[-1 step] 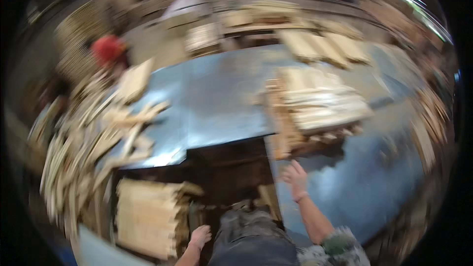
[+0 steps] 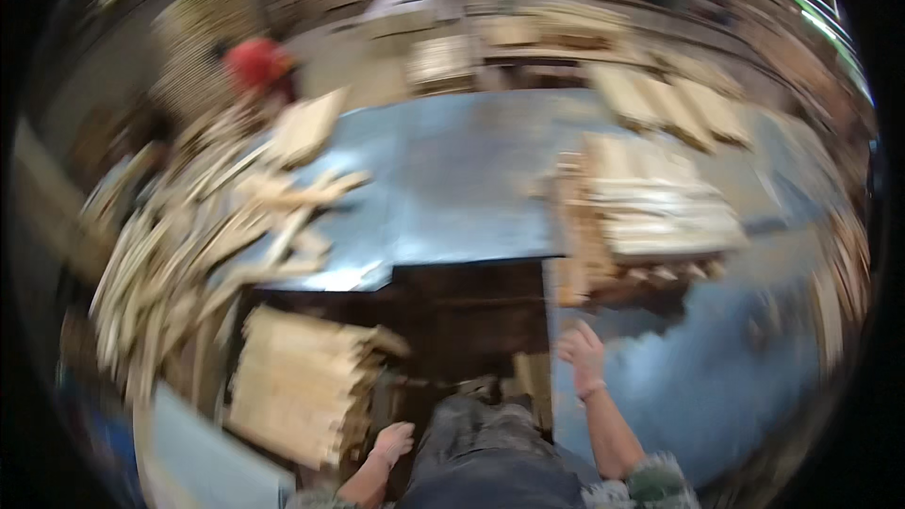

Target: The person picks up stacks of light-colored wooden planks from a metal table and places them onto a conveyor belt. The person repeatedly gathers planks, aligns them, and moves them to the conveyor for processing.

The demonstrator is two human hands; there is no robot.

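- The stack of pale wood strips (image 2: 650, 203) sits on the blue-grey metal table (image 2: 452, 179), ahead of the person and to the right, its near end overhanging a dark lower ledge. It is the thing nearest the right hand.
- The strips look thin, flat and stiff. One piece is likely light, but the whole stack together is probably heavy and loose, so layers could slide off if it were tipped.
- Judged from the shape, a sound hold would be across the near end of a few top strips, thumb above and fingers beneath, or along a long edge. Sawn edges may be rough or splintery.
- The right hand (image 2: 583, 354) hovers just short of the stack's near end, above the table edge, fingers spread and fairly open. It holds nothing, and I cannot tell whether it touches the table.
- The left hand (image 2: 391, 441) is low by the person's lap, close to a second stack of wooden boards (image 2: 302, 386) standing below table height. Its fingers seem loosely curled, and whether it grips anything is too blurred to tell.
- Farther left, a loose heap of wood offcuts (image 2: 198, 236) spills across the table's left side.
- Beyond it a person in a red head covering (image 2: 255, 64) works, and more timber piles (image 2: 669, 99) lie behind.
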